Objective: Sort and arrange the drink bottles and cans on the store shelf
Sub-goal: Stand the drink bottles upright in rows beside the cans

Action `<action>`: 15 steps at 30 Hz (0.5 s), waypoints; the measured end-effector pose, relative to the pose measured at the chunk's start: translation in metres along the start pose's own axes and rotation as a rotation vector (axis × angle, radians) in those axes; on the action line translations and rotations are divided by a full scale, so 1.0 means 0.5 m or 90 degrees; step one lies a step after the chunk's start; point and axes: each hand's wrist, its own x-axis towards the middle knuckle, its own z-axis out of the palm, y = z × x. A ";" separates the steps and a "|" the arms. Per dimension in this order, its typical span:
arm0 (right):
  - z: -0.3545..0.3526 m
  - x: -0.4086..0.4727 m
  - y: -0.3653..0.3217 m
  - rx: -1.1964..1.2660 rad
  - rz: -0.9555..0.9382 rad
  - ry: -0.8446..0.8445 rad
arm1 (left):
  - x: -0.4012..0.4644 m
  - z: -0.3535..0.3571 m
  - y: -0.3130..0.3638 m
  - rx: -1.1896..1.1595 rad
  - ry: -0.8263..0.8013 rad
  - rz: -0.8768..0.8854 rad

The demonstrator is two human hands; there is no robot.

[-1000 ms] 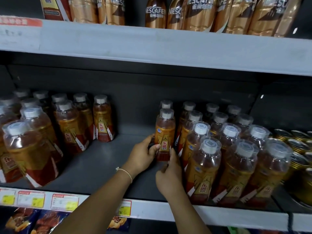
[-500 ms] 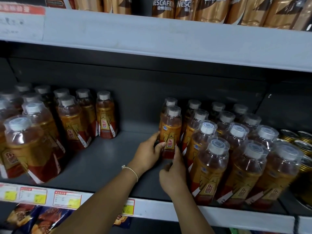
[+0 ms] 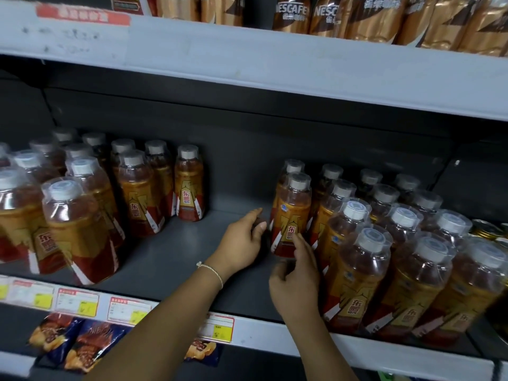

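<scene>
The right hand (image 3: 295, 281) reaches up with its index finger laid on the lower label of one amber bottle (image 3: 291, 215); the other fingers are loosely curled and hold nothing. The left hand (image 3: 242, 243) is just beside the same bottle on its left, fingers bent toward the base, but whether they touch it cannot be told (the fingertips are in shadow). A thin bracelet (image 3: 211, 270) sits on the left wrist. The bottle stands upright on the dark shelf (image 3: 178, 257), at the left edge of the right group of bottles (image 3: 384, 257). A bare gap separates it from the left group of bottles (image 3: 82, 202). Gold cans (image 3: 486, 229) stand at the far right. Price tags (image 3: 77, 301) line the shelf front, and coffee bottles (image 3: 357, 15) fill the shelf above.
</scene>
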 end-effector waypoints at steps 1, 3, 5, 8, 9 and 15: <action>0.004 -0.004 -0.004 0.015 -0.024 0.023 | -0.001 -0.018 -0.003 0.005 0.019 -0.006; 0.019 -0.003 -0.017 0.040 -0.052 0.037 | -0.002 -0.062 -0.008 0.000 0.075 -0.009; 0.043 0.009 -0.034 0.059 -0.073 0.021 | -0.002 -0.114 -0.015 -0.003 0.150 -0.010; 0.094 0.043 -0.067 0.069 -0.108 -0.008 | 0.000 -0.182 -0.039 0.031 0.263 -0.020; 0.114 0.057 -0.079 0.067 -0.112 -0.020 | -0.001 -0.197 -0.049 0.042 0.285 -0.029; 0.242 0.146 -0.133 0.013 -0.101 -0.133 | -0.027 -0.220 -0.119 0.056 0.247 -0.058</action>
